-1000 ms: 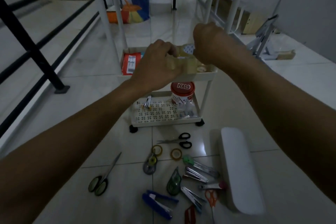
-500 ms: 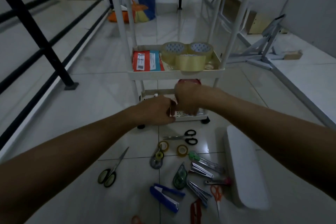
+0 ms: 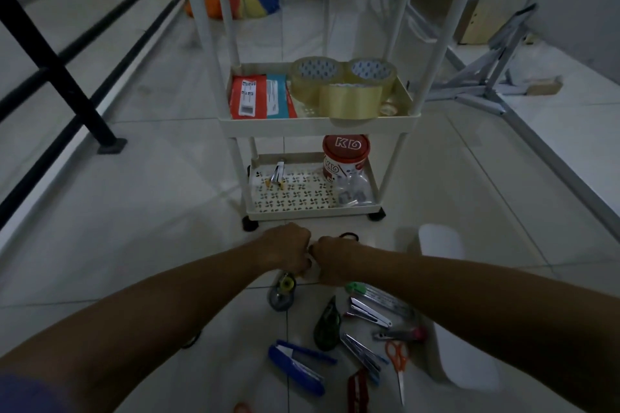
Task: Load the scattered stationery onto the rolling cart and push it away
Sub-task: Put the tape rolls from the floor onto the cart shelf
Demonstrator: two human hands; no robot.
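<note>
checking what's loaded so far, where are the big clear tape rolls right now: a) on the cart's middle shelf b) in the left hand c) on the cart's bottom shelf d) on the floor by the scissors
a: the clear tape rolls sit on the cart's middle shelf, beside the red packet.

dim, bluish light throughout, with the floor tiles [image 3: 141,198] giving only a faint sheen near the cart [image 3: 318,121]. wide-angle bending bows the black railing [image 3: 57,74] at the left edge (corners darken too). both forearms read soft and grainy.
</note>
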